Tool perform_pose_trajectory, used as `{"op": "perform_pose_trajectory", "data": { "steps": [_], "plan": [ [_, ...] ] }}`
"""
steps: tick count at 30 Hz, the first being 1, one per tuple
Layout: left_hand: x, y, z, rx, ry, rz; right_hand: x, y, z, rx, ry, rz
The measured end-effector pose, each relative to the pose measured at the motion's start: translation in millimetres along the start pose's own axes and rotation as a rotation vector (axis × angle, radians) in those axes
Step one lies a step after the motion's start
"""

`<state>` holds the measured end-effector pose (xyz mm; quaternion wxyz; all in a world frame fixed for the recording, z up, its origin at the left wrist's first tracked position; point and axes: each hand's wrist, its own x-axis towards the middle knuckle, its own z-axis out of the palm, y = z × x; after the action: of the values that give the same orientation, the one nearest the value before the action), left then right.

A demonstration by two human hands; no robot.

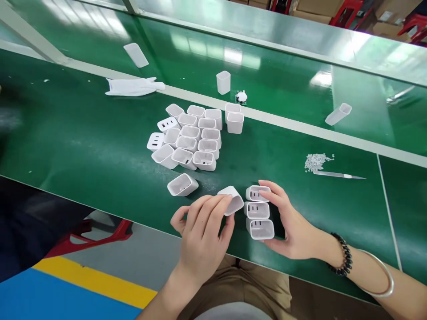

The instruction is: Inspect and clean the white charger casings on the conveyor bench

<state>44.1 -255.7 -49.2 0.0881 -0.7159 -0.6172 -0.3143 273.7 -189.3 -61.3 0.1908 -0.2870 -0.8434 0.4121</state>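
Observation:
My left hand (203, 231) grips a white plastic charger housing (235, 202), hollow and tilted, its open end toward the right. Beside it, three more housings (257, 210) stand in a short column, with slots showing inside their bottoms. My right hand (290, 218) is closed around that column, fingers at the far one and thumb at the near one. Left of my left hand, a single housing (182, 185) leans on the green table. Farther back sits a cluster of several housings (187, 143), mostly open end up; two at its left edge show slotted faces.
A white glove (133, 86) lies at the back left. Toward the right are a pile of small clear pieces (316, 162) and tweezers (343, 175). A small circuit board (241, 97) and loose housings (223, 82) stand near the pale strip. A red stool (93, 240) is below the table edge.

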Motion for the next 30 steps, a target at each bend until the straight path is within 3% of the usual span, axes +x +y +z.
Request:
{"op": "perform_pose_trajectory", "data": {
  "steps": [10,15,21,26,30],
  "plan": [
    [-10.5,-1.8,-3.0,-0.316,-0.053,-0.179,-0.6,-1.4,-1.3,-0.017,0.048,-0.037],
    [-14.8,1.9,-3.9,-0.429,-0.124,-0.216,-3.0,-19.9,-20.0,-0.049,0.270,-0.202],
    [-19.5,-4.0,-18.8,-0.500,-0.228,-0.193,12.2,-54.3,-40.7,-0.343,0.058,-0.147],
    [-29.4,-8.1,-38.4,-0.585,-0.402,-0.186,29.0,-63.0,-39.4,-0.559,-0.027,-0.114],
    [-36.1,1.7,-36.4,-0.675,-0.426,-0.133,45.6,-66.5,-35.5,-0.635,-0.093,-0.058]
  ]
}}
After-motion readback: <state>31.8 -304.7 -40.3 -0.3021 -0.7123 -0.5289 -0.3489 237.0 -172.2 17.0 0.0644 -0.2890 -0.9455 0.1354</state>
